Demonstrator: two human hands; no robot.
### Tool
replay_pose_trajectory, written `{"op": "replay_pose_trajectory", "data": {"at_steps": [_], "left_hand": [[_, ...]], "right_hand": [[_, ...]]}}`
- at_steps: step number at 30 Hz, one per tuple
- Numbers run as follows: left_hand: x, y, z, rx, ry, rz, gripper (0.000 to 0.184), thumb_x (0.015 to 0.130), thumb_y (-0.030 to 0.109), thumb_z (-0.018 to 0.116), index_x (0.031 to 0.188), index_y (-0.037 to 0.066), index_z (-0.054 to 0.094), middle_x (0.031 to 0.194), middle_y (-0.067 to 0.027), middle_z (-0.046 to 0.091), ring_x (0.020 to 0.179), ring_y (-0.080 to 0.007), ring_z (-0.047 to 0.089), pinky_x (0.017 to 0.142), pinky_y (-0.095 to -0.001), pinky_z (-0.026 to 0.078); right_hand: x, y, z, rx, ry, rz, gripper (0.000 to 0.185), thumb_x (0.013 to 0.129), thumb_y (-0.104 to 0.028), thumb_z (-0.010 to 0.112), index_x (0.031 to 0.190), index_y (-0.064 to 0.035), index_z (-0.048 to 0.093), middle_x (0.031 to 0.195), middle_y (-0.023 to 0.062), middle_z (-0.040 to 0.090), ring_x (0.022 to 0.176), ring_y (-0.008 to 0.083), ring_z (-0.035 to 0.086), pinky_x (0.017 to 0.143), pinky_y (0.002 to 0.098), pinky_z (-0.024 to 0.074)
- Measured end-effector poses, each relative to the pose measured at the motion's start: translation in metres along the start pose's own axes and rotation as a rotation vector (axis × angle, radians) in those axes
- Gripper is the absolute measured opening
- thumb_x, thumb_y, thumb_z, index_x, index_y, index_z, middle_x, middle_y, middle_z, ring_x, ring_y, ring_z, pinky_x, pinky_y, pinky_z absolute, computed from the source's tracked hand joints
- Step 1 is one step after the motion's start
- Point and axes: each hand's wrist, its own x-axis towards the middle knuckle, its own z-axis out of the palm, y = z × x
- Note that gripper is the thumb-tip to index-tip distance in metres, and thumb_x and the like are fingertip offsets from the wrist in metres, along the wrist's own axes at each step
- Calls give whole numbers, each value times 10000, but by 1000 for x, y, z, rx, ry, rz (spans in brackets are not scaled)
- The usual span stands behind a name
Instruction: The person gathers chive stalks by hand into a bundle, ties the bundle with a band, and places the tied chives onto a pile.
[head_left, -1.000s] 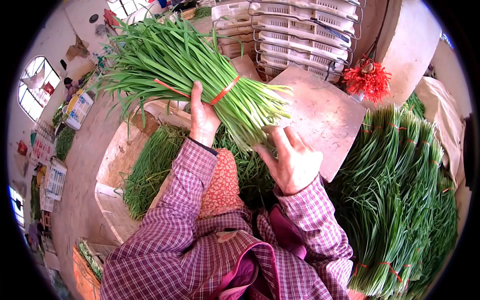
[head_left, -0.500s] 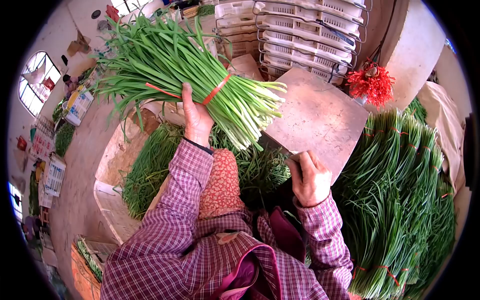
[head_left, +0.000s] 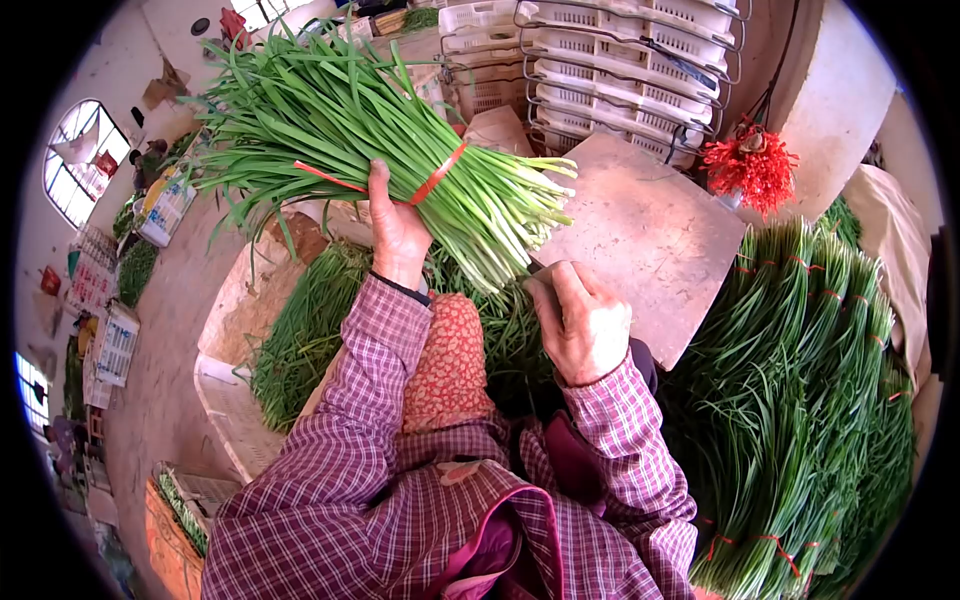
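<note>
A large bunch of garlic chives lies across my left hand, which grips it from below with the thumb up its near side. Around the bunch runs a red tie, and another red strand shows beside my thumb. The leafy tops point up and left, the pale stem ends to the right. Just below those ends, my right hand has its thumb and fingers pinched together. Whatever is between these fingers is too small or hidden to make out. Loose chives fill a crate under the bunch.
Tied bunches of chives are piled at my right. A flat board lies ahead, with stacked white crates behind it. Red ties hang in a cluster by the pillar. The crate's wall stands at my left.
My right hand has moved left, from over the board's near edge to just below the pale stem ends. My left hand still holds the bunch in nearly the same place.
</note>
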Motion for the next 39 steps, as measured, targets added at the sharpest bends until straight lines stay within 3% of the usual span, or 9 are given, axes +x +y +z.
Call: {"op": "replay_pose_trajectory", "data": {"at_steps": [13, 25, 28, 31, 33, 34, 36, 37, 39], "left_hand": [[24, 37, -29, 4, 6, 161, 730, 777, 527, 677, 1298, 71, 447, 1276, -56, 512, 1137, -224, 496, 1001, -381, 408], [-1, 5, -17, -165, -33, -2, 712, 808, 535, 635, 1313, 74, 434, 1280, -62, 504, 1150, -235, 488, 1006, -399, 408], [-6, 2, -27, -339, -282, -23, 665, 882, 304, 559, 1385, 108, 170, 1350, -107, 403, 1197, -233, 436, 1046, -387, 351], [10, 6, -28, -272, -47, -49, 752, 810, 561, 614, 1328, 53, 412, 1313, -79, 478, 1192, -233, 455, 1025, -397, 388], [-4, 12, -24, -465, -320, -163, 711, 884, 414, 594, 1429, 107, 255, 1396, -86, 376, 1246, -214, 391, 1055, -391, 357], [-2, 9, -35, 118, -94, 38, 685, 948, 575, 298, 1420, 83, 246, 1358, -103, 412, 1203, -233, 434, 1099, -388, 270], [17, -10, -86, -12, -197, 87, 851, 932, 41, 496, 1448, 312, -124, 1452, -97, 241, 1264, -204, 359, 1095, -392, 307], [11, -11, -77, 120, -95, 109, 552, 914, 355, 393, 1382, 196, 148, 1356, -99, 373, 1193, -226, 435, 1057, -404, 347], [6, -13, -66, 256, 9, 133, 735, 896, 669, 291, 1316, 80, 421, 1259, -101, 505, 1122, -247, 511, 1020, -417, 387]], "right_hand": [[-71, 77, -37, -318, -119, 204, 79, 773, -133, 669, 797, -78, 618, 706, 89, 602, 588, 288, 616, 530, 361, 495], [26, -13, 36, 634, 38, 285, 202, 783, -184, 701, 912, -33, 660, 733, 95, 643, 700, 256, 641, 669, 335, 499], [17, -5, 41, 581, 59, 165, 166, 781, -157, 696, 863, -26, 634, 721, 115, 615, 650, 257, 627, 636, 335, 493], [-4, 7, 26, 530, 30, 105, 93, 790, -81, 664, 808, 1, 626, 691, 72, 582, 619, 166, 537, 598, 298, 431], [-25, 47, 34, 212, -91, 88, 85, 768, -91, 656, 826, -30, 645, 730, 105, 610, 666, 255, 597, 615, 342, 460], [-28, 48, 27, 75, -161, 115, 101, 776, -118, 644, 848, -50, 660, 772, 123, 630, 748, 302, 630, 642, 378, 481], [-31, 52, 24, 36, -142, 118, 131, 804, -149, 625, 906, -72, 651, 805, 124, 616, 747, 316, 626, 637, 395, 486], [-26, 47, 17, 53, -95, 98, 129, 808, -153, 620, 917, -86, 637, 808, 129, 592, 714, 329, 611, 614, 397, 480], [-13, 34, 4, 139, -41, 115, 150, 803, -145, 635, 939, -83, 634, 822, 126, 599, 731, 326, 613, 628, 387, 484]]}}
